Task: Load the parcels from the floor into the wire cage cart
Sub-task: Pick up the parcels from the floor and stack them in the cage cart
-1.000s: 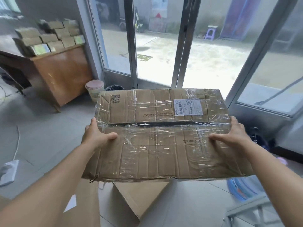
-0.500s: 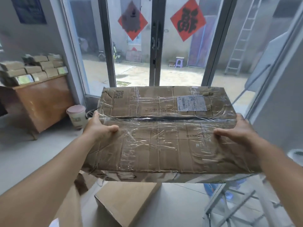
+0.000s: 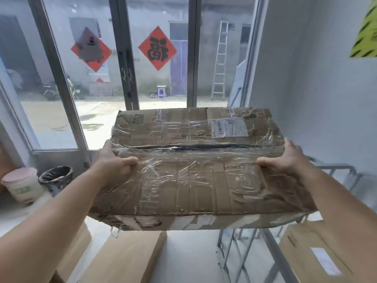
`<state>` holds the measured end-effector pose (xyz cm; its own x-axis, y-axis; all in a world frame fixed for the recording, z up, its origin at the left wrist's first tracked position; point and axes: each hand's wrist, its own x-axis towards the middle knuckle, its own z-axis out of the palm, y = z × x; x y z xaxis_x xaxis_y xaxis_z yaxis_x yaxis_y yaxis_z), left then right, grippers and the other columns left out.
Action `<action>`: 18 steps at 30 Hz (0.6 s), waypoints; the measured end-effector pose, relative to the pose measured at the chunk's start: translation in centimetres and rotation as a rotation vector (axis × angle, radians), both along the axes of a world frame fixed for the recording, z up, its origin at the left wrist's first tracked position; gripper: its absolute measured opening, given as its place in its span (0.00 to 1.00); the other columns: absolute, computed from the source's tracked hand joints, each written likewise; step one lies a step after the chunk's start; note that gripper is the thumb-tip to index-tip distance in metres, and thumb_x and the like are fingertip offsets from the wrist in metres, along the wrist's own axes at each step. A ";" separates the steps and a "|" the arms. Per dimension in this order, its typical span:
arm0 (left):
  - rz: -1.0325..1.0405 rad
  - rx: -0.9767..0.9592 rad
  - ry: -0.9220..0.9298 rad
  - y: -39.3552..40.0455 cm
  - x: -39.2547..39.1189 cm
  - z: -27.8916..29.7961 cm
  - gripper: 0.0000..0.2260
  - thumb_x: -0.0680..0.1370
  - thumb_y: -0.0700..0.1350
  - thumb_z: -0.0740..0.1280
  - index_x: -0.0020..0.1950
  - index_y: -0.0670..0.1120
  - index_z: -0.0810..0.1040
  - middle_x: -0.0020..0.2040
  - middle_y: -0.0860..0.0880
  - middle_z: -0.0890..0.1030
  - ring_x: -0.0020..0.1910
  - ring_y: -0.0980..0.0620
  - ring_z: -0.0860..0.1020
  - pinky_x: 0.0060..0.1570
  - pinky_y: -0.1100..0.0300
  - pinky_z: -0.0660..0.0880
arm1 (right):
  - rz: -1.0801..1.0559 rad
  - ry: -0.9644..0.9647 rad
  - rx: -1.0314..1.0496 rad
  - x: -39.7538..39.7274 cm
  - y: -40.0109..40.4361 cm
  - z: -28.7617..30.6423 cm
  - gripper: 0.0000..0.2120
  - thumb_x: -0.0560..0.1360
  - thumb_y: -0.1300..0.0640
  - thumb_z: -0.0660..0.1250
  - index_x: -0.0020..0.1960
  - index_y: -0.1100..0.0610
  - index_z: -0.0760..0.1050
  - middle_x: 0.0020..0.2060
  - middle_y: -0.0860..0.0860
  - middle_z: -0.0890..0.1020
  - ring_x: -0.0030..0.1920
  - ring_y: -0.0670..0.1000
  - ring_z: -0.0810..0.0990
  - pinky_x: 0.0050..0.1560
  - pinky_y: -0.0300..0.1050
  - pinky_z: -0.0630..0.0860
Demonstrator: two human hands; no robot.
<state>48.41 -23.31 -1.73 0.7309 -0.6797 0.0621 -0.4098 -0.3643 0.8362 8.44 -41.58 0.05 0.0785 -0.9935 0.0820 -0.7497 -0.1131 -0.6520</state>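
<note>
A large worn cardboard parcel (image 3: pixel 193 170), wrapped in clear tape with a white label on its far right top, is held in the air in front of me. My left hand (image 3: pixel 113 162) grips its left edge, thumb lying on top. My right hand (image 3: pixel 285 158) grips the right edge the same way. The wire cage cart (image 3: pixel 240 252) shows as grey metal bars at the lower right, partly hidden behind the parcel. Inside or beside it lies another brown parcel (image 3: pixel 318 254) with a white label. More cardboard parcels (image 3: pixel 126 260) lie on the floor below the held one.
Glass sliding doors (image 3: pixel 126 68) with red diamond decorations stand straight ahead. A pink-lidded bucket (image 3: pixel 20 184) and a black bin (image 3: pixel 56 178) sit at the left by the door. A grey wall (image 3: pixel 316 88) rises on the right.
The parcel has been lifted higher and carried to the right, both hands keeping their hold. The view has swung right, so the wooden desk left the frame and the cart and wall came in.
</note>
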 end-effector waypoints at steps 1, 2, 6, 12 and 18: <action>-0.020 0.006 0.013 -0.2 -0.7 0.3 0.29 0.68 0.47 0.78 0.63 0.47 0.67 0.45 0.48 0.75 0.41 0.53 0.74 0.38 0.64 0.75 | -0.027 0.005 -0.005 -1.1 0.9 0.1 0.57 0.61 0.41 0.80 0.79 0.57 0.51 0.73 0.62 0.62 0.73 0.61 0.62 0.72 0.55 0.62; -0.038 0.014 0.009 -0.5 -1.3 0.4 0.28 0.69 0.46 0.78 0.64 0.46 0.67 0.45 0.49 0.74 0.40 0.53 0.72 0.38 0.64 0.73 | -0.056 0.009 -0.015 -2.2 1.8 0.1 0.57 0.60 0.41 0.80 0.78 0.57 0.53 0.72 0.62 0.64 0.72 0.61 0.64 0.71 0.56 0.64; -0.153 0.027 -0.044 -0.9 -3.9 0.9 0.38 0.63 0.52 0.80 0.68 0.47 0.67 0.56 0.46 0.76 0.53 0.46 0.76 0.56 0.50 0.74 | -0.181 0.028 -0.028 -6.8 6.2 -0.2 0.55 0.60 0.39 0.79 0.76 0.58 0.56 0.71 0.61 0.67 0.70 0.62 0.67 0.68 0.54 0.67; -0.366 0.018 -0.062 -1.4 -10.2 1.2 0.33 0.63 0.51 0.81 0.62 0.47 0.69 0.57 0.45 0.76 0.54 0.45 0.76 0.57 0.47 0.75 | -0.370 -0.048 -0.006 -14.1 14.0 -1.2 0.56 0.60 0.42 0.81 0.77 0.57 0.54 0.73 0.61 0.64 0.71 0.61 0.65 0.70 0.55 0.65; -0.572 0.008 -0.080 -2.5 -18.2 1.1 0.33 0.66 0.50 0.79 0.65 0.46 0.68 0.57 0.45 0.75 0.51 0.46 0.75 0.47 0.53 0.72 | -0.564 -0.116 0.007 -21.0 21.7 -2.2 0.55 0.62 0.44 0.80 0.78 0.55 0.52 0.73 0.59 0.62 0.72 0.60 0.64 0.68 0.55 0.65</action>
<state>30.26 -25.84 -0.65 0.2404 -0.9660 0.0951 -0.6052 -0.0726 0.7928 -12.58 -19.85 -2.15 -0.4725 -0.8798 0.0517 -0.6166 0.2881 -0.7327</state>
